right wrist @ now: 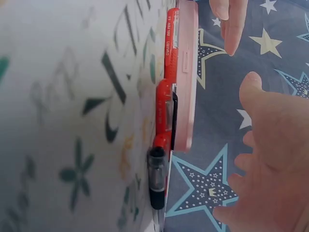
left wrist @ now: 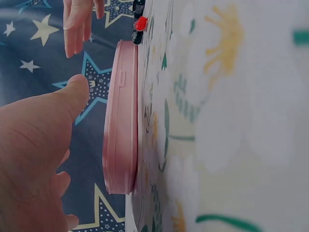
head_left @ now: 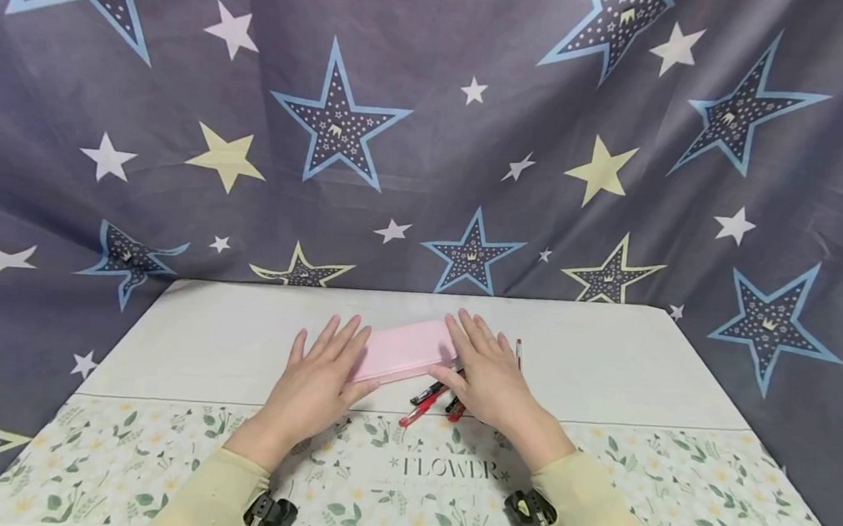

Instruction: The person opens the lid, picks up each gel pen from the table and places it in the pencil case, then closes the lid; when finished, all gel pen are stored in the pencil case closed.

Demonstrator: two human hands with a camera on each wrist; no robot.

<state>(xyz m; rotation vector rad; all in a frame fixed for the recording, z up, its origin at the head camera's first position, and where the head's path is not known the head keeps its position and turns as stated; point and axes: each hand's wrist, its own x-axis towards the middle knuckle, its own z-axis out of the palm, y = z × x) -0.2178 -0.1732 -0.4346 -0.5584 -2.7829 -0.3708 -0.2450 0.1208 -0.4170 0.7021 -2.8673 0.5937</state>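
Note:
A pink pencil case (head_left: 402, 349) with rounded corners lies closed on the table, a small clasp showing on its front side in both wrist views. Over its left end is my left hand (head_left: 316, 387), fingers extended and thumb pointing inward. My right hand (head_left: 490, 378) is over the right end, also with fingers spread. The wrist views show a gap between each palm and the case, and nothing is held. Several pens lie in front of the case and partly under the right hand in the head view, among them a red pen (right wrist: 164, 106) and a black-gripped clear pen (right wrist: 157, 179).
The white table (head_left: 235, 330) carries a floral band with the word FLOWER along its front part. Behind it hangs a dark curtain (head_left: 416, 154) printed with stars. One pen (head_left: 519, 353) sticks out beyond the right hand.

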